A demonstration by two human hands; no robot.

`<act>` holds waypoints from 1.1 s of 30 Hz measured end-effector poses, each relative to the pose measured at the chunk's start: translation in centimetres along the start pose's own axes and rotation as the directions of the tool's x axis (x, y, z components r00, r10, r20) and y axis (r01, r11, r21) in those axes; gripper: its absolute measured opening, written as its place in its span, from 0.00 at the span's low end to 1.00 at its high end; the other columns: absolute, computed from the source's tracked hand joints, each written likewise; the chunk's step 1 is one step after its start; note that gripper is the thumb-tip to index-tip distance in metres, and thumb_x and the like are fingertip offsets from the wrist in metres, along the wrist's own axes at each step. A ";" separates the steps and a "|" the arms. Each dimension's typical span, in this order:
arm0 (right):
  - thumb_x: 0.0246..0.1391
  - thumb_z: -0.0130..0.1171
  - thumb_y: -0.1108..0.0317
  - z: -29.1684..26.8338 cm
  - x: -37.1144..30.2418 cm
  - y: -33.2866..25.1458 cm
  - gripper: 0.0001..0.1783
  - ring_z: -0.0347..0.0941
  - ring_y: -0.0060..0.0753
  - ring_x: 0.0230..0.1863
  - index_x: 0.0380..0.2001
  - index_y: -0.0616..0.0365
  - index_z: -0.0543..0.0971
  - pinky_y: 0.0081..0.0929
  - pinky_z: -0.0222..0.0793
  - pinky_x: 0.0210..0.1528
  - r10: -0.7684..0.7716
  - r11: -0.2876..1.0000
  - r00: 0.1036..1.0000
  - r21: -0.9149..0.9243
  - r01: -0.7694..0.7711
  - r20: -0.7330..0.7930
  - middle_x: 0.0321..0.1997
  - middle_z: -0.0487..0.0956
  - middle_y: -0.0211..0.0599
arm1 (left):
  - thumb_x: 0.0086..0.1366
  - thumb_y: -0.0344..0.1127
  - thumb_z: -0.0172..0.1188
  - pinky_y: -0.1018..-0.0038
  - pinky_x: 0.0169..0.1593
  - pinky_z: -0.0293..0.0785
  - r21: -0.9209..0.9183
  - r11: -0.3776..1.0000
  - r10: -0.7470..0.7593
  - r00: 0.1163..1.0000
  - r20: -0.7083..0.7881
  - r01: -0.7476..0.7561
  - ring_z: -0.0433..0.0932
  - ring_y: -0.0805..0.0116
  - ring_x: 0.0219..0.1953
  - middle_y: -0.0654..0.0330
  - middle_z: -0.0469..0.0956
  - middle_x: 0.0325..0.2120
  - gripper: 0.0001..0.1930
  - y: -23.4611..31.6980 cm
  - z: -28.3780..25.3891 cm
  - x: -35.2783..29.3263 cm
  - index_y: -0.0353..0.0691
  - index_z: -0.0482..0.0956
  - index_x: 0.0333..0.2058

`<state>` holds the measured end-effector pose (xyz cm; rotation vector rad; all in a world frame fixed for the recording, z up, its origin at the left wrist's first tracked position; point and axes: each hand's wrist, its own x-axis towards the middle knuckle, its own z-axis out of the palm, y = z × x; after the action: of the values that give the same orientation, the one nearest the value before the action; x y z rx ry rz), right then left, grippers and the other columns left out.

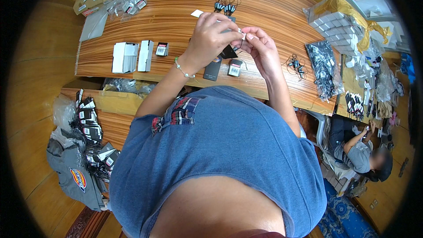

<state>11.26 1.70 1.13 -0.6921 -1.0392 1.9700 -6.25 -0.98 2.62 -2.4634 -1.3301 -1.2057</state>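
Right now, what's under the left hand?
Beside the left hand, a dark tag shows on the table. Whatever lies directly beneath the hand is covered.

Both hands upper centre of frame, fingertips nearly meeting. Left hand (211,35): back up, fingers bent, thumb and index pinched, pointing right. Right hand (264,53): palm side partly showing, fingers curled, thumb against index. Left forearm (162,87) slants up-right from mid-left; right forearm (283,97) rises steeply, leaning left.
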 end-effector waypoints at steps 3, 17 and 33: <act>0.55 0.48 0.72 -0.9 0.3 1.3 0.07 0.76 0.31 0.36 0.37 0.60 0.69 0.23 0.71 0.40 0.117 0.975 0.993 0.188 -0.120 0.029 0.34 0.76 0.40 | 0.49 0.33 0.58 0.64 0.49 0.63 0.070 0.991 0.113 0.994 -0.003 -0.113 0.71 0.71 0.39 0.72 0.75 0.28 0.05 0.3 0.2 -0.1 0.50 0.80 0.26; 0.59 0.44 0.67 -2.0 1.1 -0.8 0.04 0.70 0.30 0.35 0.34 0.54 0.68 0.25 0.67 0.38 -0.269 0.938 0.935 0.159 0.309 -0.232 0.31 0.73 0.37 | 0.48 0.29 0.59 0.69 0.41 0.69 -0.060 0.995 0.082 0.996 0.029 -0.080 0.75 0.69 0.33 0.66 0.76 0.28 0.06 -0.9 0.2 -1.6 0.43 0.78 0.28; 0.58 0.43 0.71 -0.7 1.6 -1.1 0.06 0.73 0.41 0.41 0.35 0.60 0.69 0.34 0.73 0.44 0.053 0.766 0.994 0.635 -0.099 0.091 0.37 0.75 0.48 | 0.50 0.43 0.63 0.66 0.47 0.66 -0.254 0.929 -0.250 0.962 0.107 0.270 0.69 0.55 0.46 0.51 0.70 0.41 0.21 1.3 1.4 -1.4 0.36 0.70 0.38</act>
<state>11.32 3.69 1.52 -0.2834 -0.3097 2.2427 -4.85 -2.12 1.05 -2.5932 -1.6596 -1.4527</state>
